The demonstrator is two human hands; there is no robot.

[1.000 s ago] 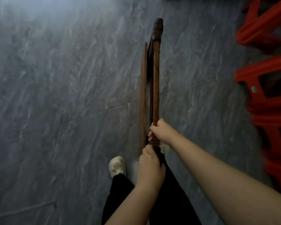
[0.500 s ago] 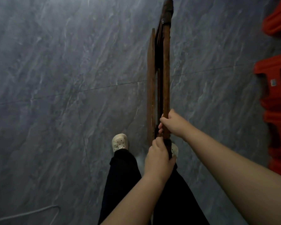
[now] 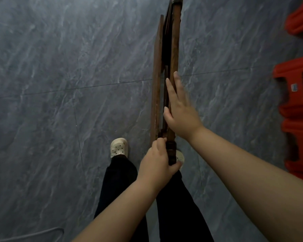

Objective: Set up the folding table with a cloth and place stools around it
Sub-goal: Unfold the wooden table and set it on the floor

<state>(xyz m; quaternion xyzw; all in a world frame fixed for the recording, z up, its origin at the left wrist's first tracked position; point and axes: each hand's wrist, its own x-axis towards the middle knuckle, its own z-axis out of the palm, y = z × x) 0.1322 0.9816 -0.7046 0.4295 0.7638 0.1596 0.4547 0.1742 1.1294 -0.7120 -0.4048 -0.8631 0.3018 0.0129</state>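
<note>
The folded wooden table [image 3: 174, 41] stands on edge on the grey floor, seen from above as a narrow brown frame running away from me. My left hand [image 3: 157, 161] grips its near dark end, fingers and thumb curled round the top bar. My right hand [image 3: 179, 109] lies flat along the right side of the top bar, fingers straight and pointing away from me. Red plastic stools [image 3: 297, 119] are stacked at the right edge of the view.
Grey marbled floor tiles [image 3: 68, 84] spread out to the left of the table. My black trouser legs and white perforated shoes [image 3: 119, 147] stand just behind the table's near end. A thin pale cable [image 3: 30, 234] lies at the bottom left.
My right hand has let go of the top bar, slid farther along it and opened flat against it. My left hand keeps its grip. The view has shifted, with the stools nearer the right edge.
</note>
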